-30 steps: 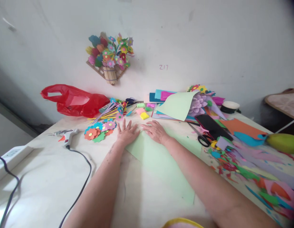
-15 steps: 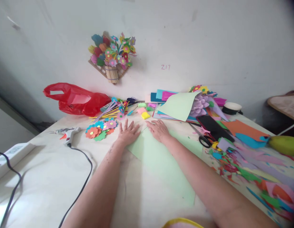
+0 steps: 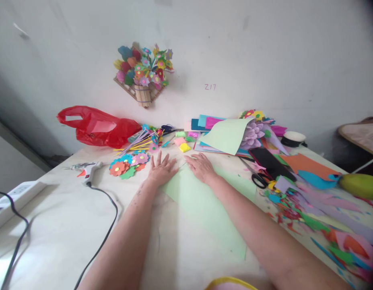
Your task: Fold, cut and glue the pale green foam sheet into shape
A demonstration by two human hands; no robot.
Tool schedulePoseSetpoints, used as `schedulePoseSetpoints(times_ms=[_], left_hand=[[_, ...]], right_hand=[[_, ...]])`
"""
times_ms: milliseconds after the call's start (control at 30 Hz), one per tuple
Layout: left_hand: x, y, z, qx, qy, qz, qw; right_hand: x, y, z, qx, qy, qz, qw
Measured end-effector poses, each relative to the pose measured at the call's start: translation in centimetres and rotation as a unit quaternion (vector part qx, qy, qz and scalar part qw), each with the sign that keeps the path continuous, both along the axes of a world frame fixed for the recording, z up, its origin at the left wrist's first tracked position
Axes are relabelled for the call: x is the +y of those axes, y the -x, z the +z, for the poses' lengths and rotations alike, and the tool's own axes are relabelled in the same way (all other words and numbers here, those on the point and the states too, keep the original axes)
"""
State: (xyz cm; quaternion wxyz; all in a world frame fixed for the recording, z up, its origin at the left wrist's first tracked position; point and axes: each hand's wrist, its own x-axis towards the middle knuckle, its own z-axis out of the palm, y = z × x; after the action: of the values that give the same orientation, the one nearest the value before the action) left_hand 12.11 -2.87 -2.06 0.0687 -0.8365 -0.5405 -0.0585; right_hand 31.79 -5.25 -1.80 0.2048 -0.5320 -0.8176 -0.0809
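Observation:
A folded light green paper sheet (image 3: 201,205) lies on the pale table (image 3: 59,225) in front of me. My left hand (image 3: 162,168) rests flat on its far left corner with fingers spread. My right hand (image 3: 200,166) lies flat on the sheet's far edge beside it, fingers stretched out. Neither hand holds anything. Paper flowers (image 3: 126,164) lie just left of my left hand.
A glue gun (image 3: 89,170) with a black cord sits at the left, a power strip (image 3: 14,197) further left. A red plastic bag (image 3: 97,128), coloured sticks, stacked coloured paper (image 3: 227,135), black scissors (image 3: 256,174), a dark phone (image 3: 270,161) and paper scraps (image 3: 319,209) crowd the back and right.
Both hands stay flat on the green sheet; they have shifted only slightly. The view has drifted a little.

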Motion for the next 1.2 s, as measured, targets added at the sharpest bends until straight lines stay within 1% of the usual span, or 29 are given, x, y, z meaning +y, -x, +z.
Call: schedulePoseSetpoints(times_ms=[133,200,400,600,700,900,1067,1200], left_hand=[[-0.1,0.0,-0.1,0.000,-0.011,-0.007,1.000],[-0.1,0.0,-0.1,-0.002,-0.009,-0.009,1.000],[-0.2,0.0,0.1,-0.015,0.007,-0.013,1.000],[0.1,0.3,0.1,-0.034,0.014,-0.003,0.999],[0.1,0.4,0.0,-0.027,0.001,-0.004,1.000],[0.1,0.4,-0.4,-0.020,-0.037,-0.004,0.999],[0.1,0.4,-0.4,-0.024,-0.025,0.016,0.999],[0.1,0.4,-0.4,-0.035,-0.022,0.017,0.999]], right_hand=[[0.5,-0.6,-0.1,0.047,-0.002,-0.051,0.998],[0.7,-0.7,-0.1,0.054,0.010,-0.070,0.996],[0.7,-0.2,-0.2,0.021,0.073,-0.092,0.993],[1.4,-0.8,-0.2,0.076,0.123,-0.104,0.984],[1.6,-0.9,-0.3,0.070,0.134,-0.119,0.981],[1.4,-0.5,-0.3,0.026,0.145,-0.140,0.979],[1.2,-0.4,-0.5,0.003,0.134,-0.141,0.981],[0.9,-0.3,-0.6,-0.014,0.116,-0.128,0.985]])
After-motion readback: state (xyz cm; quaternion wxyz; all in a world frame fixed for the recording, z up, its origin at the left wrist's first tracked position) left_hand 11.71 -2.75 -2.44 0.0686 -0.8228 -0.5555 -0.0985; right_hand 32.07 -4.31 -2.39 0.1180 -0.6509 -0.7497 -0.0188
